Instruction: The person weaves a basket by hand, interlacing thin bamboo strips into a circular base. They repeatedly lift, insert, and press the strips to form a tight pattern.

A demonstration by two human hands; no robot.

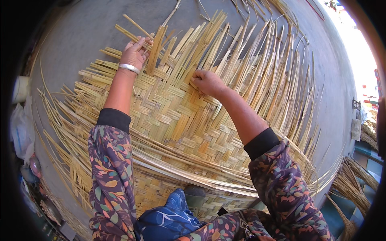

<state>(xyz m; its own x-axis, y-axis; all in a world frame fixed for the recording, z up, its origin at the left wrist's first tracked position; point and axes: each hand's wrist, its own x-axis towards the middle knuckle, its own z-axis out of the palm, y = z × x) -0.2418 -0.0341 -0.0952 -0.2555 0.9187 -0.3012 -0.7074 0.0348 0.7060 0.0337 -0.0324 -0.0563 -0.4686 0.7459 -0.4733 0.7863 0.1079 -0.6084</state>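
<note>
Closed around a couple of thin strips [128, 34], the left hand [135, 55] is at the upper left of the frame, the strip ends poking out past its fingers toward the upper left corner. Right beside it, a broader flat strip [155, 52] stands out from the weave. The right hand [209, 83], near the upper middle, has its fingers curled in with the tips down at the weave; I cannot tell whether they pinch a strip, since the knuckles hide that.

Under both hands lies the woven mat [173, 110], filling the centre of the frame and reaching down to the lower edge. Its unwoven ends [277, 76] fan out toward the upper right, and more ends spread at the left. Long strips [181, 172] run across its lower part, from the left over to the lower right.

A silver bracelet [129, 68] circles the left wrist (the right one looks bare), and both leaf-patterned sleeves [110, 164] end in black cuffs [113, 119]. Blue cloth [169, 219] shows at the bottom. Grey floor [92, 28] surrounds the mat, with dry stalks [350, 180] bundled at the lower right.
</note>
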